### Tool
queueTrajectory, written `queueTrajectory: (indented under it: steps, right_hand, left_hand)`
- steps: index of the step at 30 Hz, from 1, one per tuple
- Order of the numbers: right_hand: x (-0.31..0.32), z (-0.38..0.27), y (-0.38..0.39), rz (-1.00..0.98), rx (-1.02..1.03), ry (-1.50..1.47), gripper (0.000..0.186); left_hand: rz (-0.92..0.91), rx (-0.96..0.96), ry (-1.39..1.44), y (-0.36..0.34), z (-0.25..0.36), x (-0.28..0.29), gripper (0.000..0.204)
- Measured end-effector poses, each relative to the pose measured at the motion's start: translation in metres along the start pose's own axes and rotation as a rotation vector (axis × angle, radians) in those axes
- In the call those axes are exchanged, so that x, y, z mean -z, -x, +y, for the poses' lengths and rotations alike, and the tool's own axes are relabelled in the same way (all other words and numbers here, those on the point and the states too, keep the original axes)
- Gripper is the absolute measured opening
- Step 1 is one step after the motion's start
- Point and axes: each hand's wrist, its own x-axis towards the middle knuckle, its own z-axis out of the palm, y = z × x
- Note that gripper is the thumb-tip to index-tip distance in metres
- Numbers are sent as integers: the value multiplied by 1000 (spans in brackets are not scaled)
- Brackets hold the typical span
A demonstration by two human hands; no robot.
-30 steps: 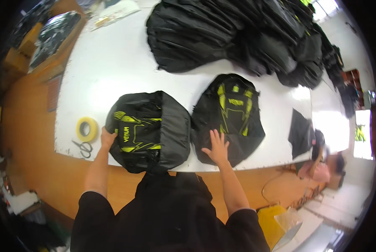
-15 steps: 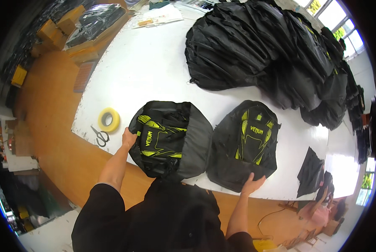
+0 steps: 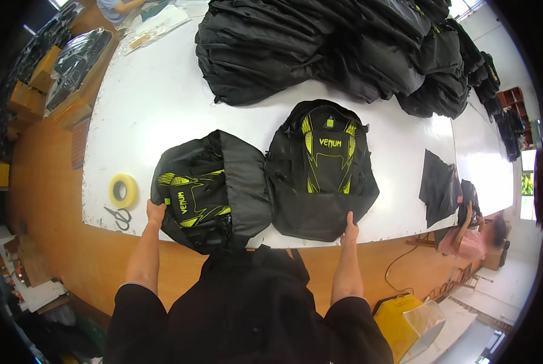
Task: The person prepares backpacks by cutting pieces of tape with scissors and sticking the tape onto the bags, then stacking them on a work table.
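Observation:
Two black backpacks with neon-green trim lie side by side on the white table. The left one is turned sideways, with a plain grey-black panel on its right. My left hand grips its left end. The right backpack lies with its top toward the far side. My right hand is closed on its lower right edge, fingertips partly hidden. Beside my left hand lie a yellow tape roll and dark-handled scissors.
A large heap of black bags covers the back of the white table. Boxes stand at left. Black pieces lie at right, near a seated person in pink. Another person's arm shows at top left.
My right hand has gone from lying spread on the right backpack to gripping its lower edge; that backpack now sits a little straighter. My left hand keeps its grip. The view has shifted.

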Motion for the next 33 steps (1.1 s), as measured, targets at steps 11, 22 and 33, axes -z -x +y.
queueTrajectory:
  steps: [11,22,33]
  right_hand:
    - [4,15,-1,-256,-60,-295,60]
    - [39,-23,17,-152,54,-389,47]
    - [139,1,9,-187,-132,-529,51]
  left_hand:
    - [34,48,-1,18,14,-3,44]
    - [-223,-151,96,-2,59,-4,58]
    - [-1137,-63,216,204,220,-181,72]
